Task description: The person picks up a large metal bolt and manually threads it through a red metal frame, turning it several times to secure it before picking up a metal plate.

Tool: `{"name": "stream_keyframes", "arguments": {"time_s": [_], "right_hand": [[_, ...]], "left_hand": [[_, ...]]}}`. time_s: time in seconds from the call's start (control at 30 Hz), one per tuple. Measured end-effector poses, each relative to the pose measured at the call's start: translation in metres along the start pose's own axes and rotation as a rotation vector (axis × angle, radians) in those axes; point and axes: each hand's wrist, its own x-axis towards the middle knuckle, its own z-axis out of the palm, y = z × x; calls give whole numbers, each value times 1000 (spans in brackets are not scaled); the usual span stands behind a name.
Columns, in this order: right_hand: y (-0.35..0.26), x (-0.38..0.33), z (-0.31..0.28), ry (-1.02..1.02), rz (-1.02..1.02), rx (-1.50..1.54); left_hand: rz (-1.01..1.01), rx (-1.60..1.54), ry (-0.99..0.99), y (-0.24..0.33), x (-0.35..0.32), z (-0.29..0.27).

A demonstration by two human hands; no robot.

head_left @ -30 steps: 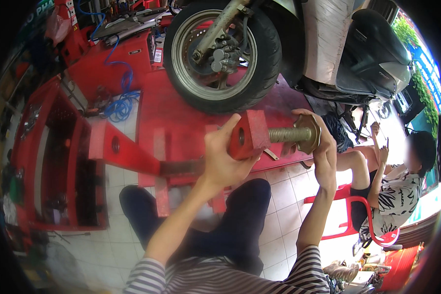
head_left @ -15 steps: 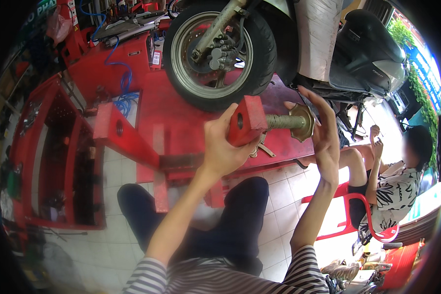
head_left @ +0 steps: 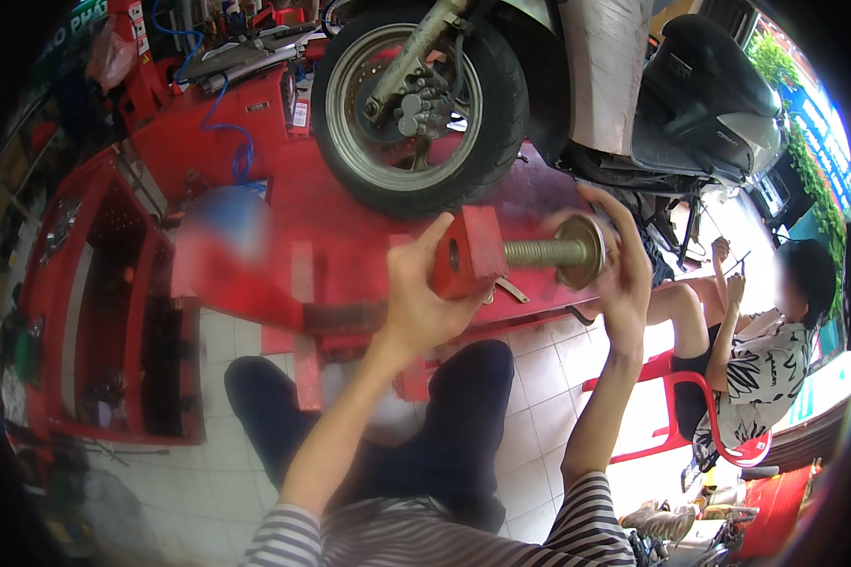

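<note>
My left hand (head_left: 418, 300) is wrapped round a red metal block (head_left: 473, 250), its thumb along the side and its fingers underneath. Out of the block's right face runs a threaded metal rod (head_left: 544, 252), lying roughly level. At the rod's outer end is a brass-coloured hand knob (head_left: 580, 251), its rim smeared by motion. Beside that knob my right hand (head_left: 627, 279) has its fingers stretched out and apart, its inner side against or very near the rim. Opposite the block, to the left, stands a red upright (head_left: 241, 279) of the same frame, blurred.
A motorbike's front wheel (head_left: 421, 109) rests on a red lift platform (head_left: 350, 203) just beyond the block. At left stands a red open cabinet (head_left: 113, 321). Another person (head_left: 756, 350) sits on a red chair (head_left: 676, 416) at right. Blue hose (head_left: 243, 156) hangs behind.
The knob's scalloped rim has become a smooth blur, so it is turning beside my right hand. The block and my left hand sit slightly lower and further left in view.
</note>
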Motion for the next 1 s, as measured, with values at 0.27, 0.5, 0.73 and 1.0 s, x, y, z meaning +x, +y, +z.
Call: {"name": "stream_keyframes", "arguments": {"time_s": [0.27, 0.5, 0.73, 1.0], "right_hand": [[4, -2, 11, 164, -144, -176], [11, 4, 13, 69, -439, -210], [-3, -2, -3, 138, -193, -238], [8, 9, -4, 108, -33, 92]], "left_hand": [[10, 14, 6, 2, 5, -1], [-62, 2, 3, 12, 7, -1], [-117, -62, 25, 5, 11, -2], [-141, -63, 52, 9, 11, -1]]}}
